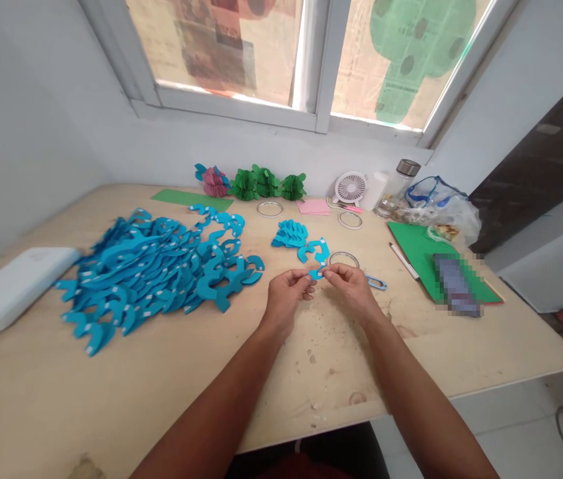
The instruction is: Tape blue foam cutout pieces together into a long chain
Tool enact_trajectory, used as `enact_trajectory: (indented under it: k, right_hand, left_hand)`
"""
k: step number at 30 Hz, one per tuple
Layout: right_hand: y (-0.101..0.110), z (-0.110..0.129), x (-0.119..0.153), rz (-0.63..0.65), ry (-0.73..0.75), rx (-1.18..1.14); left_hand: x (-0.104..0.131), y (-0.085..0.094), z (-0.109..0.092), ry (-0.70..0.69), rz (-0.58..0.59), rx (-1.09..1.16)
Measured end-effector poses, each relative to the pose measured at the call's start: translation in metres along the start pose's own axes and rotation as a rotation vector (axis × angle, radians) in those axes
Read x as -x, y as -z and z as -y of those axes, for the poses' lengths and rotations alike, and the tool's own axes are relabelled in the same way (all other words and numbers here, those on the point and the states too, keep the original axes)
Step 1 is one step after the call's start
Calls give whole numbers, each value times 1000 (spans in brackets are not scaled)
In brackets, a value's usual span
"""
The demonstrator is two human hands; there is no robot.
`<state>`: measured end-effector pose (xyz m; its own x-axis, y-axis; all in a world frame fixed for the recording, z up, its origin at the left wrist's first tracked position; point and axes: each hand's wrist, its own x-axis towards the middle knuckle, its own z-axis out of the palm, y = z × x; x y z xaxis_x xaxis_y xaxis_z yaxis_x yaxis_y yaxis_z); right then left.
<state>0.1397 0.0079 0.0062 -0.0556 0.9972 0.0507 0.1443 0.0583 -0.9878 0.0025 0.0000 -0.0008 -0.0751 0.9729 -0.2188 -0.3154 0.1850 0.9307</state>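
My left hand (pixel 289 293) and my right hand (pixel 349 286) meet near the middle of the table, each pinching one side of a small blue paper piece (pixel 317 273) with a white patch on it. Just beyond my fingers lie curved blue pieces (pixel 320 249), and past them a small stack of folded blue paper (pixel 290 234). A large heap of blue paper pieces (pixel 146 266) with white patches spreads over the table's left side. Behind my right hand is a ring of tape (pixel 344 259), with a blue cutter (pixel 376 283) to its right.
Green paper (pixel 411 246), a white pen (pixel 404 261) and a blurred-out phone (pixel 456 283) lie right. Along the back stand paper figures (pixel 265 183), a fan (pixel 351 189), a bottle (pixel 401 183) and a plastic bag (pixel 454 216). A white device (pixel 16 283) lies left.
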Motion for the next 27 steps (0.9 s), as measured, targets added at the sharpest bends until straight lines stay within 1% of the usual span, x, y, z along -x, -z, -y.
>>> enact_trajectory:
  k: [4,10,15,21,27]
  right_hand:
    - [0,-2,-2,-14,6,10]
    - [-4,-4,-1,29,7,-7]
    - [-4,-4,-2,-14,7,-12]
    - [-2,-4,-3,-43,13,11]
    - [-5,-3,-2,-47,10,7]
  left_hand:
    - [2,0,-1,0,14,-7]
    - [1,-3,1,-3,4,34]
    - [0,-4,4,24,30,76]
    - [1,-3,3,22,33,31]
    - [4,-5,2,-15,44,6]
